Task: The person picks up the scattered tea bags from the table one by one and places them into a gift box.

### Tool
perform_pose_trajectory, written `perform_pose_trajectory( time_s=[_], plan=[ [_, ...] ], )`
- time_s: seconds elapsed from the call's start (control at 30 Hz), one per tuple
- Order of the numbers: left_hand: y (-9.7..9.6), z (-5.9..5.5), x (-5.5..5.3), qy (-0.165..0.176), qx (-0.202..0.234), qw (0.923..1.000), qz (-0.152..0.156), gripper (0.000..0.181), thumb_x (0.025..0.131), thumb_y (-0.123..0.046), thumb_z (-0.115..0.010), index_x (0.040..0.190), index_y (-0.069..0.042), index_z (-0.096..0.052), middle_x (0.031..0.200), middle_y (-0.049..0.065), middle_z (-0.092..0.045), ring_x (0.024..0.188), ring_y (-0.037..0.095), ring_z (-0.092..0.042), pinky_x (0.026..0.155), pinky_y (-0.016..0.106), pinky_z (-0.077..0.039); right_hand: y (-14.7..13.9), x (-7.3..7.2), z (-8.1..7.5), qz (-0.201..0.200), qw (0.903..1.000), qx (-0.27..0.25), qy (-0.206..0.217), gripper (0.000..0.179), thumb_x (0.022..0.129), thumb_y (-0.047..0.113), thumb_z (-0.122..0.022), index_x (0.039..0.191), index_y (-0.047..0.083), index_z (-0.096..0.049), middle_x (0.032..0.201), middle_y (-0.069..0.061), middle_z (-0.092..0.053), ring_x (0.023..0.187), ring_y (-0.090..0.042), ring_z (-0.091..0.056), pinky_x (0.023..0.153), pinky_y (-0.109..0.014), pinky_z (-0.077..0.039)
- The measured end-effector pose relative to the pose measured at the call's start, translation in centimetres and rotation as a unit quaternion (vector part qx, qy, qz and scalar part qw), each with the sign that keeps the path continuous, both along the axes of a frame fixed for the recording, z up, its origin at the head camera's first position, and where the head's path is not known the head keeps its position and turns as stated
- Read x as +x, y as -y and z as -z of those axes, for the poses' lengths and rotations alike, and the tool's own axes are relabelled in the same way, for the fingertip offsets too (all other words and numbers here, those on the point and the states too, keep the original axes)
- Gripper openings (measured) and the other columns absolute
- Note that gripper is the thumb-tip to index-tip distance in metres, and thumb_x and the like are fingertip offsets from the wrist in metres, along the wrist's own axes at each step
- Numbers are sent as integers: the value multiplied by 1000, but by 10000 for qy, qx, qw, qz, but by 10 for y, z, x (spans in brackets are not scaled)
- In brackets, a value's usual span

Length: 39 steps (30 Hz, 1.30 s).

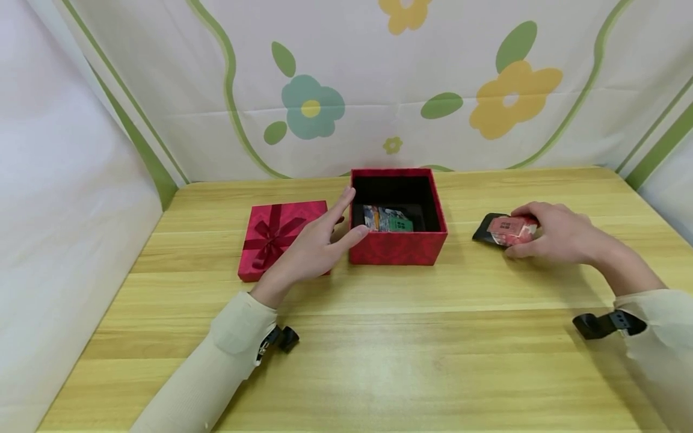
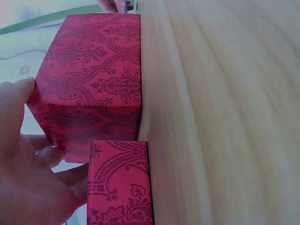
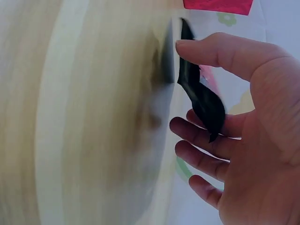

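Observation:
A red patterned gift box (image 1: pixel 397 248) stands open-topped, its inside black. Inside it lies a small packet (image 1: pixel 399 224) with a green label. My left hand (image 1: pixel 319 243) rests at the box's left side, fingers stretched out; in the left wrist view the thumb touches a corner of the box (image 2: pixel 89 61). To the right of the box, my right hand (image 1: pixel 568 231) pinches a small black packet (image 1: pixel 506 228) with a red label between thumb and fingers. From the right wrist camera, the packet's black back (image 3: pixel 206 105) shows close over the table.
The box's red lid (image 1: pixel 281 219), with a dark red ribbon bow, lies on the wooden table (image 1: pixel 400 361) left of the box, partly under my left hand in the head view. A white cloth (image 1: pixel 379 72) printed with flowers hangs behind the table's far edge.

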<state>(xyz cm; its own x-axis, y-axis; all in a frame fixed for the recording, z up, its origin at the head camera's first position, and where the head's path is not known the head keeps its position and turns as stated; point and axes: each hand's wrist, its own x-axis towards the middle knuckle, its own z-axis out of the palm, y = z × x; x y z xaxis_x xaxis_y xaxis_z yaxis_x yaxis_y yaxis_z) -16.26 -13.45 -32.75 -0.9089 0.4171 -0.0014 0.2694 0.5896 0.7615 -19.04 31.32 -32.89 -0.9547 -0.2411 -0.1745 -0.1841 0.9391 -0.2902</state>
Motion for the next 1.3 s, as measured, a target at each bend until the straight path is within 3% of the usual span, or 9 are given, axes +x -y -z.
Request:
perform_pose_trajectory(
  time_s=[0.3, 0.4, 0.63, 0.97, 1.1, 1.3],
  plan=[
    [0, 0, 0, -6, -15, 10000, 20, 79, 105, -63, -53, 167, -52, -6, 176, -27, -6, 161, 22, -34, 131, 59, -27, 10, 1, 3, 10, 9999, 139, 55, 111, 79, 68, -84, 155, -4, -46, 144, -32, -53, 131, -53, -44, 95, -72, -38],
    [1, 0, 0, 18, -21, 10000, -1, 78, 105, -64, -53, 166, -54, -6, 175, -28, -5, 162, 21, -33, 131, 59, -27, 17, -4, 5, -6, 9999, 102, -9, 108, 79, 68, -84, 151, -4, -51, 145, -32, -51, 130, -52, -45, 94, -71, -41],
    [1, 1, 0, 10, 41, 10000, 34, 78, 104, -64, -53, 165, -55, -5, 174, -29, -4, 162, 21, -33, 131, 60, -26, 22, -9, 10, -140, 9998, -68, -144, 94, 81, 59, -87, 146, -3, -59, 141, -31, -53, 120, -46, -51, 87, -54, -44],
    [0, 1, -1, -19, 42, 10000, 25, 79, 104, -64, -54, 165, -54, -6, 175, -28, -5, 161, 22, -33, 131, 60, -27, 21, -11, 13, -268, 9980, -530, -224, 94, 81, 51, -90, 144, -9, -55, 136, -30, -60, 123, -44, -53, 100, -61, -46],
    [0, 1, -1, -11, 14, 10000, 7, 79, 104, -64, -54, 166, -54, -6, 175, -28, -5, 161, 21, -33, 131, 60, -27, 27, -13, 7, -374, 9966, -669, -300, 90, 80, 46, -92, 143, -9, -56, 130, -26, -65, 114, -37, -60, 97, -55, -49],
    [0, 0, -1, 14, 4, 10000, 15, 78, 104, -64, -53, 166, -54, -6, 175, -28, -5, 162, 21, -33, 131, 59, -26, 38, -12, -13, -466, 9949, -741, -509, 83, 81, 39, -92, 142, -5, -58, 131, -23, -63, 116, -35, -58, 96, -51, -48]
  ],
)
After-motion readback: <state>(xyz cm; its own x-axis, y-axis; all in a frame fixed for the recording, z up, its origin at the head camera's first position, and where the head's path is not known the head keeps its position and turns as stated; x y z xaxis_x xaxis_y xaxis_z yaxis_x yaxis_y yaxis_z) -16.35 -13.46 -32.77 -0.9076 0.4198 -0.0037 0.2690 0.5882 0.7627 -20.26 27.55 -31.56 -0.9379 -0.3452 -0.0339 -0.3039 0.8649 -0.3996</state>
